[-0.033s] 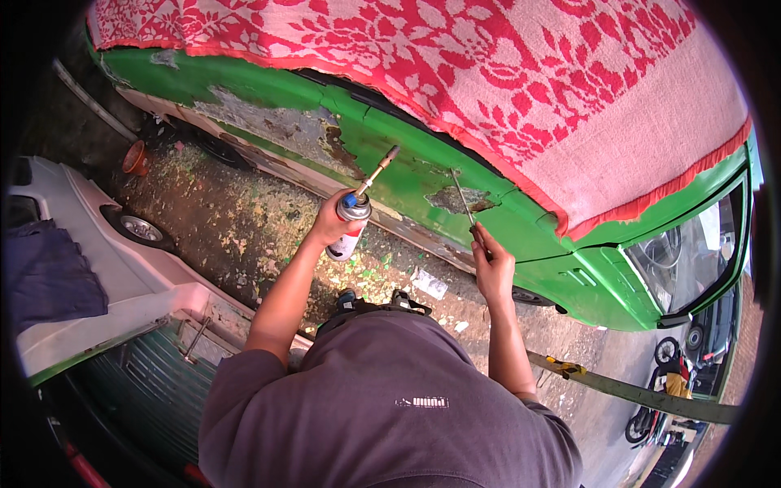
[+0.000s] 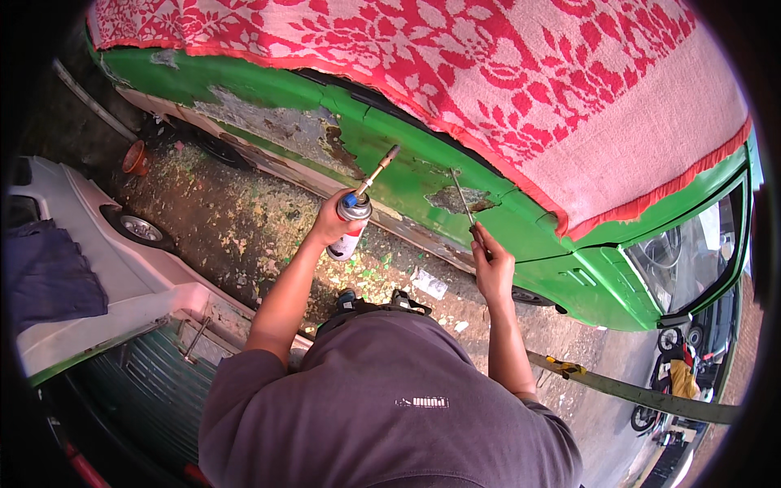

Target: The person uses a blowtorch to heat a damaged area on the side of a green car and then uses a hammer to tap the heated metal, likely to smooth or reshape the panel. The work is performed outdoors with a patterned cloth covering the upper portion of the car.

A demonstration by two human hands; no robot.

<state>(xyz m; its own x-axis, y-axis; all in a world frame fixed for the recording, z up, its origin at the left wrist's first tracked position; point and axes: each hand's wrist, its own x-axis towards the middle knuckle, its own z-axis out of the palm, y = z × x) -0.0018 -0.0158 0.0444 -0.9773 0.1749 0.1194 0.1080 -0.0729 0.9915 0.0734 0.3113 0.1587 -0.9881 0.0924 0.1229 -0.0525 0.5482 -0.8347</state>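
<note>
A person's left hand (image 2: 329,221) grips a blowtorch (image 2: 355,209), nozzle angled toward a green car (image 2: 390,175), while the right hand (image 2: 494,264) clasps a thin metal tool (image 2: 464,200) whose shaft crosses a bare patch (image 2: 480,200) on the car's side. A red-and-pink floral cloth (image 2: 455,65) drapes the car above; pale flakes (image 2: 264,220) litter the ground (image 2: 195,211) between it and a whitish vehicle (image 2: 89,203) at left.

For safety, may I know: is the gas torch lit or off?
Cannot tell: the left hand holds the gas torch, whose nozzle shows no flame, but a faint one could be invisible.
</note>
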